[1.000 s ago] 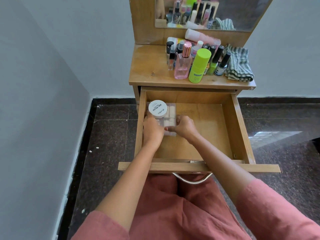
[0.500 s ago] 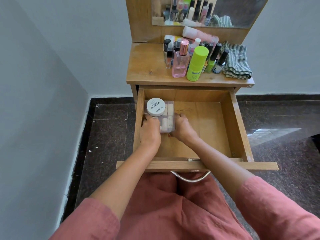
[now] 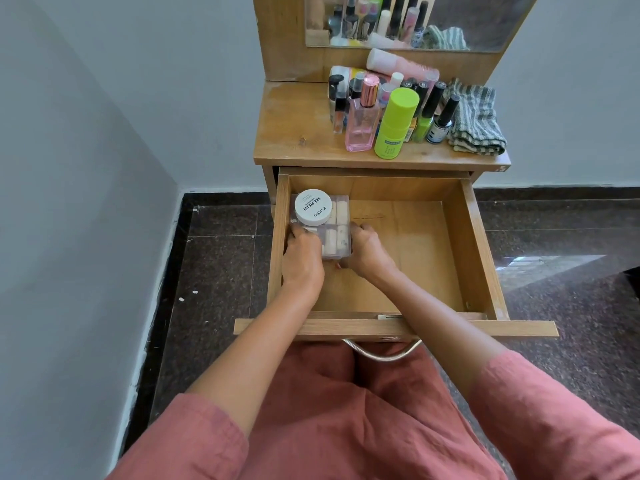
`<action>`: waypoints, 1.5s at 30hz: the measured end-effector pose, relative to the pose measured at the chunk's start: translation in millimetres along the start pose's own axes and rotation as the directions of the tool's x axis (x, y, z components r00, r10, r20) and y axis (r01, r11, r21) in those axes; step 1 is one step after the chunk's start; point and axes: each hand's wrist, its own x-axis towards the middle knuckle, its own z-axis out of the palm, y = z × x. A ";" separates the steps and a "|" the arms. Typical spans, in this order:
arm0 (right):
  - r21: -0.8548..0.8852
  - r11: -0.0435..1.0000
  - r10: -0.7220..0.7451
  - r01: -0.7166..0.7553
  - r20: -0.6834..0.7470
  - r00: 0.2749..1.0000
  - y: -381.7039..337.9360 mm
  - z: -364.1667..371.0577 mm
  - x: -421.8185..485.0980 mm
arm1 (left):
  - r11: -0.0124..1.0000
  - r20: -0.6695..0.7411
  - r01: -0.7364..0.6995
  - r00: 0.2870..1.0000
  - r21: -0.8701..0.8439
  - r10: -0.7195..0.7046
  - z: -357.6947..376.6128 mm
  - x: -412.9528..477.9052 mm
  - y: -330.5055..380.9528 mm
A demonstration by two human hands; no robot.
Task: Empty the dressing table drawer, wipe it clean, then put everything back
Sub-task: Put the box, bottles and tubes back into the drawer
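Observation:
The wooden drawer (image 3: 467,237) is pulled out toward me. In its back left corner lies a clear plastic box (image 3: 337,233) of small pale items, with a round white nail polish remover jar (image 3: 313,212) on top of it. My left hand (image 3: 301,261) grips the box's left near side and my right hand (image 3: 369,249) grips its right near corner. The box rests on the drawer floor against the left wall. The remainder of the drawer floor is bare wood.
On the table top (image 3: 298,133) stand several bottles: a pink perfume bottle (image 3: 362,123), a lime green bottle (image 3: 394,124), nail polishes (image 3: 440,123) and a folded striped cloth (image 3: 476,123). A mirror (image 3: 415,22) rises behind. A metal handle (image 3: 381,353) hangs at my lap.
Both hands have slid the clear box with the jar farther back and left in the drawer, toward the rear corner.

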 end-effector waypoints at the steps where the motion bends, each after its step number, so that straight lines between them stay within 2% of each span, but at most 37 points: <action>1: 0.005 1.000 0.015 -0.015 0.015 1.000 -1.0 -3.0 0.4 | 0.999 -0.011 -0.008 1.000 -0.046 0.007 -1.1 -1.2 -0.8; 4: 0.036 0.998 0.050 -0.048 -0.054 0.997 -8.2 -14.1 6.8 | 0.992 -0.062 -0.032 0.998 -0.121 0.024 -3.0 -4.9 -1.5; 7: 0.218 0.974 0.090 -0.063 -0.118 0.989 -16.3 -16.9 18.0 | 0.988 -0.073 -0.039 0.997 -0.151 0.029 -3.1 -3.4 -1.2; 16: 0.351 0.930 -0.009 0.106 -0.270 0.963 -31.2 -1.2 28.2 | 0.974 -0.057 -0.039 0.998 -0.224 0.026 0.5 8.1 -2.1; 28: 0.425 0.899 0.035 0.102 -0.304 0.952 -36.2 8.0 32.4 | 0.933 -0.052 0.040 0.997 -0.358 -0.063 -2.6 8.5 1.8; 38: 0.398 0.909 -0.003 0.126 -0.297 0.955 -34.9 -5.8 24.1 | 0.938 -0.121 -0.020 0.992 -0.345 -0.024 -11.8 2.9 4.7; 41: 0.385 0.912 0.016 0.142 -0.381 0.925 -32.0 -18.7 15.8 | 0.927 -0.214 -0.084 0.977 -0.366 0.004 -24.7 -2.7 8.2; 43: 0.367 0.904 -0.007 0.219 -0.499 0.866 -30.9 -31.5 6.0 | 0.894 -0.310 -0.153 0.951 -0.422 0.016 -37.1 -4.9 14.2; 45: 0.359 0.878 -0.031 0.317 -0.618 0.785 -31.2 -48.0 -3.3 | 0.819 -0.376 -0.222 0.926 -0.530 0.007 -51.4 -0.6 23.1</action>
